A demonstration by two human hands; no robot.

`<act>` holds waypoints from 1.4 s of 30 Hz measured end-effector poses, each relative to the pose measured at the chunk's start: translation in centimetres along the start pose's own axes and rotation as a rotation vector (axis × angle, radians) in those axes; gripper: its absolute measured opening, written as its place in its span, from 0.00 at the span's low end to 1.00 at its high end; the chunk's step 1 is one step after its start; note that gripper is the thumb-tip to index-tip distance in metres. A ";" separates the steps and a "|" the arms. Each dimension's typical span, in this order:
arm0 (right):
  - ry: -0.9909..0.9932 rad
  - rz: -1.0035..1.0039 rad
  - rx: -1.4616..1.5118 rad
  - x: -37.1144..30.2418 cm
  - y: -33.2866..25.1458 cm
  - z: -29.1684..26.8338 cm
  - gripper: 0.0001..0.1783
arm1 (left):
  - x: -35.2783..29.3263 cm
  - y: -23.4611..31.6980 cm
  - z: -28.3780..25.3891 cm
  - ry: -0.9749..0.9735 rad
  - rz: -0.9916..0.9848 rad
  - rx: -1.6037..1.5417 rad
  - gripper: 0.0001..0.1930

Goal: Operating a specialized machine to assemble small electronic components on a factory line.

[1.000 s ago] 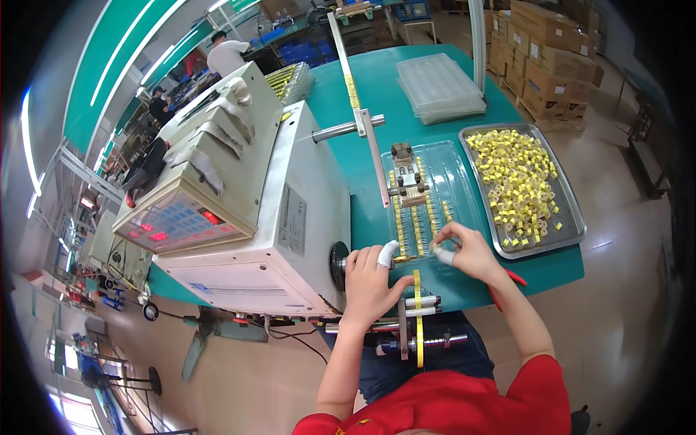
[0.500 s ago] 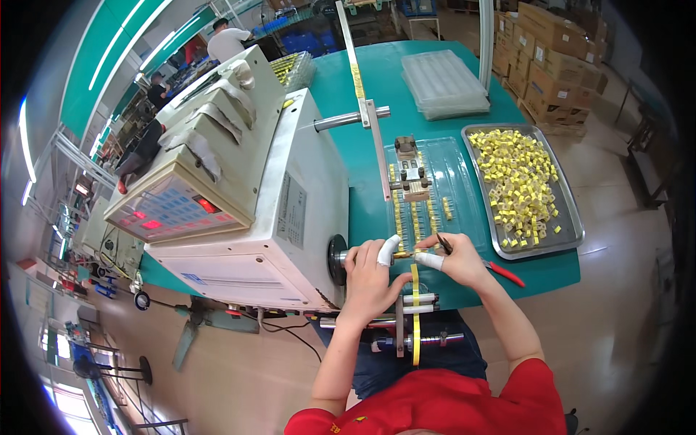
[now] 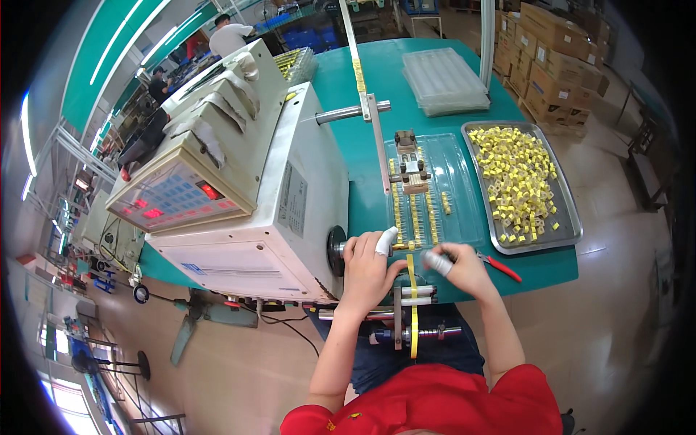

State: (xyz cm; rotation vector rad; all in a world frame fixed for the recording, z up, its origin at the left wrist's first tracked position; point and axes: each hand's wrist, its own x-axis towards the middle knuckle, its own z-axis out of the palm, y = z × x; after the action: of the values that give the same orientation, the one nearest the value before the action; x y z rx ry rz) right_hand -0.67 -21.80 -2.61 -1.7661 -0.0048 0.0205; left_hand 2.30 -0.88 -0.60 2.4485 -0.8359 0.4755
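Left hand (image 3: 368,265), one finger wrapped in white, rests beside the black wheel (image 3: 336,251) on the near right side of a white machine (image 3: 319,174). Its fingers are bent and close together, with the thumb spread away to the right; whether they grip anything cannot be told. This hand is nearly where it was half a second ago.

Right hand (image 3: 465,268) has changed more: earlier its fingertips met the left hand's, and now a gap separates them. It is blurred, its fingers curled inward, and what they pinch, if anything, cannot be told.

Between the hands, just right of the left fingertips, sits a small yellow piece (image 3: 410,245), now uncovered. A yellow tape strip (image 3: 414,319) runs from there toward the person.

Just right of the right hand, a red-handled tool (image 3: 502,268) lies on the green table (image 3: 362,69). Beyond the hands, a clear tray (image 3: 464,181) holds rows of yellow parts; farther right, a metal tray (image 3: 568,226) holds a loose yellow heap (image 3: 515,174).
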 end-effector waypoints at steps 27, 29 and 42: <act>0.199 -0.131 0.123 -1.8 1.2 5.8 0.06 | -1.7 -0.1 2.7 0.345 0.025 -0.125 0.22; 0.196 -0.117 0.129 -1.8 1.2 5.8 0.06 | -1.8 -0.2 2.9 0.341 0.009 -0.150 0.23; 0.244 -0.179 0.147 -1.5 1.2 5.7 0.03 | 0.7 1.4 0.7 0.073 0.037 0.033 0.25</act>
State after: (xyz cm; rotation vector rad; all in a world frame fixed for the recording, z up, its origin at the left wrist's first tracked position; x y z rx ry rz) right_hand -2.26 -16.44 -4.92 -1.6056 0.0156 -0.3165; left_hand 2.04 -2.61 -0.31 2.4336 -0.8501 0.5934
